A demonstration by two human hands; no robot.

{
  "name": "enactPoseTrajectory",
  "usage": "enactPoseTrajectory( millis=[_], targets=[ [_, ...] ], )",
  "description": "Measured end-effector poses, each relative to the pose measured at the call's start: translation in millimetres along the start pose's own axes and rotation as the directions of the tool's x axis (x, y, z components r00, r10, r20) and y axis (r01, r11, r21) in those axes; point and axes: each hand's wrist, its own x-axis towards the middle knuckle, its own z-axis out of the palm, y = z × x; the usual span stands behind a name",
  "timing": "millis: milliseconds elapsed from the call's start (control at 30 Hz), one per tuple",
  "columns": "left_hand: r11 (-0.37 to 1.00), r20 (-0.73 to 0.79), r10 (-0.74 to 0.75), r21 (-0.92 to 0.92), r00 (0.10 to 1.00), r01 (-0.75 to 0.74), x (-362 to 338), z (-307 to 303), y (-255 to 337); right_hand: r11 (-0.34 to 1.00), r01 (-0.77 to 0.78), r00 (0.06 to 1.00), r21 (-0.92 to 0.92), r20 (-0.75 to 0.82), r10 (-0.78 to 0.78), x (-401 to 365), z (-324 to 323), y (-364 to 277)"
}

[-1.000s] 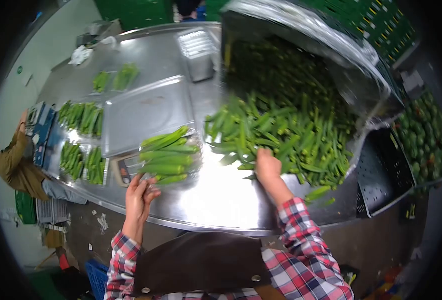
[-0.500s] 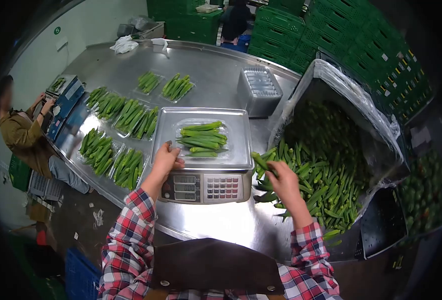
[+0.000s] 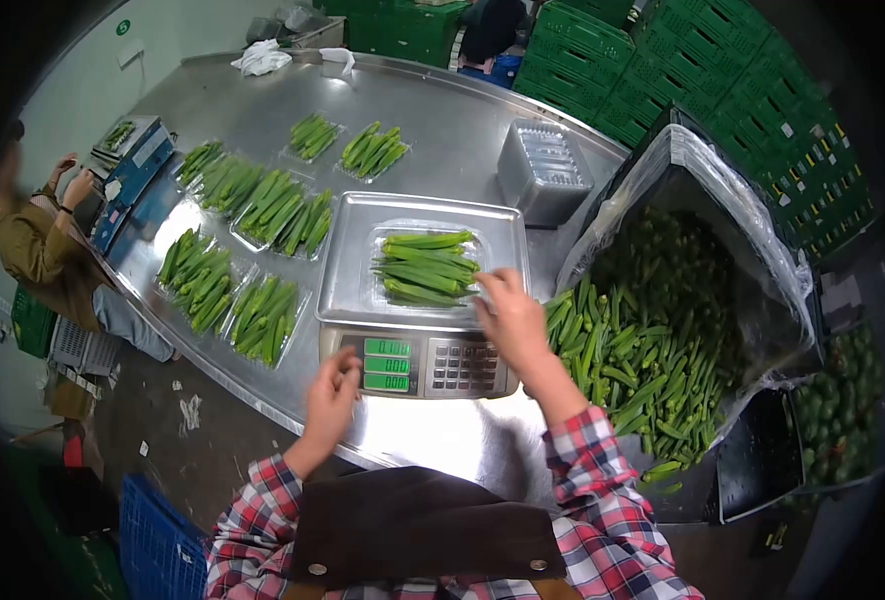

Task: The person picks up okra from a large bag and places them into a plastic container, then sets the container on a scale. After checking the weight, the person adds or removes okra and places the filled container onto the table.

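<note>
On the steel pan of a digital scale (image 3: 338, 265) rests a clear plastic tray (image 3: 378, 295) with a row of green okra (image 3: 428, 268) in it. My right hand (image 3: 513, 315) is at the tray's right end, fingertips by the okra ends, fingers apart and holding nothing I can see. Left of the scale's keypad, my left hand (image 3: 331, 402) hovers near the lit green display (image 3: 387, 366), its fingers loosely bent and nothing in them. A heap of loose okra (image 3: 643, 365) spills from a lined crate (image 3: 698, 150) at the right.
Several filled okra trays (image 3: 263, 315) lie on the steel table (image 3: 403, 110) at left. Stacked empty trays (image 3: 545, 175) stand behind the scale. Another person (image 3: 48, 245) works at a second scale (image 3: 138, 165). Green crates (image 3: 573, 60) are piled at the back.
My right hand has moved left from the okra heap to the tray, and the okra it held has left it. My left hand has drawn back from the pan. The display has lit up.
</note>
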Motion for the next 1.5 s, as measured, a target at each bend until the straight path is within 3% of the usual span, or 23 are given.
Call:
enactPoseTrajectory(
  millis=[67, 133, 200, 233, 267, 367, 567, 700, 767, 800, 867, 933, 967, 1033, 1133, 1200, 1233, 1267, 1333, 1400, 1433, 1467, 1500],
  targets=[
    [0.994, 0.098, -0.102, -0.017, 0.99, 0.104, -21, 3, -18, 0.995, -0.093, 0.993, -0.044, -0.072, 0.09, -28, -15, 29],
    [0.973, 0.184, -0.219, -0.034, 0.958, 0.229, -38, 10, -28, 0.953, -0.302, 0.952, 0.023, -0.034, 0.303, -62, -27, 53],
    [0.955, 0.268, -0.275, -0.033, 0.923, 0.294, -48, 17, -44, 0.941, -0.331, 0.942, -0.072, -0.092, 0.324, -107, -32, 83],
    [0.936, 0.314, -0.331, -0.011, 0.89, 0.352, -51, 19, -41, 0.901, -0.422, 0.906, -0.099, -0.07, 0.417, -128, -37, 88],
    [0.936, 0.351, -0.33, 0.002, 0.876, 0.352, -52, 22, -41, 0.876, -0.482, 0.875, -0.036, -0.079, 0.478, -145, -42, 87],
    [0.933, 0.417, -0.342, 0.045, 0.842, 0.356, -53, 30, -38, 0.829, -0.548, 0.835, -0.113, -0.14, 0.533, -199, -42, 104],
    [0.917, 0.459, -0.395, 0.137, 0.796, 0.376, -51, 32, -38, 0.698, -0.716, 0.695, -0.019, -0.115, 0.71, -236, -44, 96],
    [0.948, 0.443, -0.315, 0.106, 0.839, 0.3, -41, 23, -41, 0.752, -0.649, 0.745, 0.113, -0.105, 0.659, -218, -38, 86],
    [0.965, 0.309, -0.258, 0.121, 0.916, 0.231, -20, 14, -19, 0.796, -0.558, 0.796, 0.234, -0.119, 0.593, -190, -28, 84],
    [0.982, 0.241, -0.117, 0.171, 0.963, 0.076, -4, 5, -19, 0.8, -0.551, 0.811, 0.24, -0.075, 0.581, -166, -27, 74],
    [0.984, 0.088, -0.072, 0.168, 0.994, 0.056, 34, -6, 1, 0.776, -0.529, 0.828, 0.343, 0.009, 0.561, -110, -29, 45],
    [0.923, -0.021, 0.168, 0.356, 0.986, -0.149, 78, -12, 9, 0.751, -0.501, 0.846, 0.43, 0.061, 0.53, -65, -16, 36],
    [0.898, -0.015, 0.185, 0.409, 0.983, -0.163, 95, -13, 8, 0.763, -0.488, 0.857, 0.424, 0.068, 0.51, -46, -2, 41],
    [0.841, -0.002, 0.22, 0.507, 0.976, -0.188, 126, -10, 7, 0.85, -0.502, 0.864, 0.159, 0.113, 0.49, -12, 22, 48],
    [0.808, 0.035, 0.147, 0.571, 0.988, -0.141, 150, 0, 14, 0.822, -0.555, 0.793, 0.129, 0.381, 0.475, 19, 47, 62],
    [0.81, 0.017, 0.079, 0.582, 0.997, -0.074, 158, 6, 12, 0.69, -0.635, 0.763, 0.346, 0.417, 0.493, 23, 46, 59],
    [0.848, 0.008, 0.11, 0.52, 0.994, -0.098, 157, 7, 12, 0.601, -0.663, 0.748, 0.446, 0.441, 0.496, 20, 45, 55],
    [0.882, -0.001, 0.139, 0.455, 0.99, -0.123, 155, 8, 13, 0.423, -0.665, 0.737, 0.616, 0.448, 0.506, 17, 50, 56],
    [0.943, 0.021, 0.18, 0.281, 0.984, -0.178, 151, 3, 12, 0.302, -0.663, 0.716, 0.685, 0.463, 0.522, 19, 45, 48],
    [0.994, -0.001, 0.012, -0.108, 1.0, -0.012, 141, -5, 24, 0.217, -0.649, 0.707, 0.729, 0.472, 0.527, 27, 35, 33],
    [0.952, 0.004, -0.07, -0.298, 0.998, 0.068, 139, -12, 31, 0.242, -0.636, 0.726, 0.733, 0.462, 0.51, 33, 33, 27],
    [0.878, 0.065, -0.229, -0.417, 0.971, 0.235, 140, -24, 35, 0.265, -0.623, 0.746, 0.736, 0.459, 0.482, 40, 33, 24],
    [0.811, 0.179, -0.272, -0.487, 0.946, 0.325, 143, -36, 32, 0.286, -0.612, 0.767, 0.737, 0.464, 0.444, 47, 35, 18]
  ],
)
